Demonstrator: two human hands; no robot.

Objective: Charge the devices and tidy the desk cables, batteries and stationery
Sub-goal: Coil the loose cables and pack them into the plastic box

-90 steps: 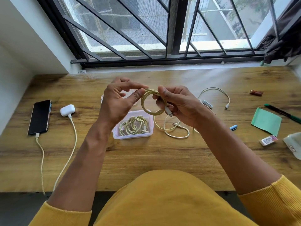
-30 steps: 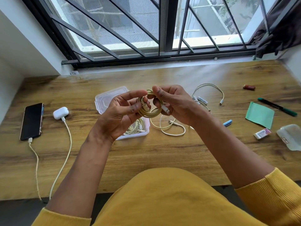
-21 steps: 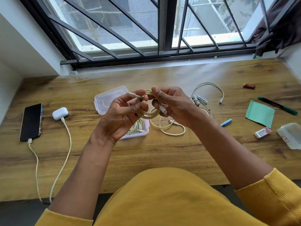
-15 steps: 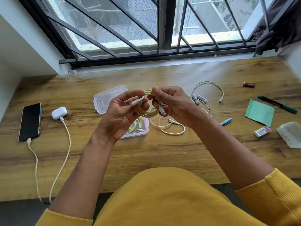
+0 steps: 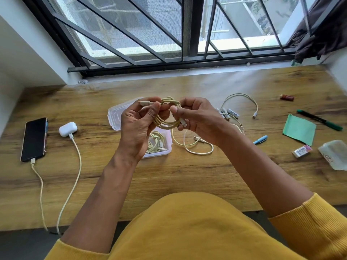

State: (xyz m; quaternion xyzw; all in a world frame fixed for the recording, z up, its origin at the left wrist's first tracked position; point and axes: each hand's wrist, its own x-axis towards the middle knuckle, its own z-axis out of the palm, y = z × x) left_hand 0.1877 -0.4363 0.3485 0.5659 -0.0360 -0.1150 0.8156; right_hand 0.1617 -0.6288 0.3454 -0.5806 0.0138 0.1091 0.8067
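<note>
Both hands hold a coiled pale-yellow cable [image 5: 165, 121] above the desk. My left hand [image 5: 139, 126] pinches the coil's left side, and one plug end sticks out over its fingers. My right hand [image 5: 197, 119] pinches the right side, where the other plug hangs down. Below them a clear plastic box [image 5: 168, 150] contains another coiled cable [image 5: 156, 142]. Its lid [image 5: 116, 117] lies behind it. A loose cable [image 5: 195, 146] lies right of the box. A black phone [image 5: 34, 138] and a white earbud case [image 5: 67, 129] lie at the left, each plugged into a cable.
Several batteries [image 5: 228, 113] and a short cable [image 5: 242, 102] lie right of my hands. Farther right are a blue pen [image 5: 260, 139], green paper [image 5: 299, 131], a green marker [image 5: 319, 120], an eraser [image 5: 302, 151], a clear pouch [image 5: 335, 153] and a small red object [image 5: 287, 97].
The coil has been wound smaller and tighter between my hands. One plug end has come up over my left fingers. The view shifted slightly; my hands stay over the box.
</note>
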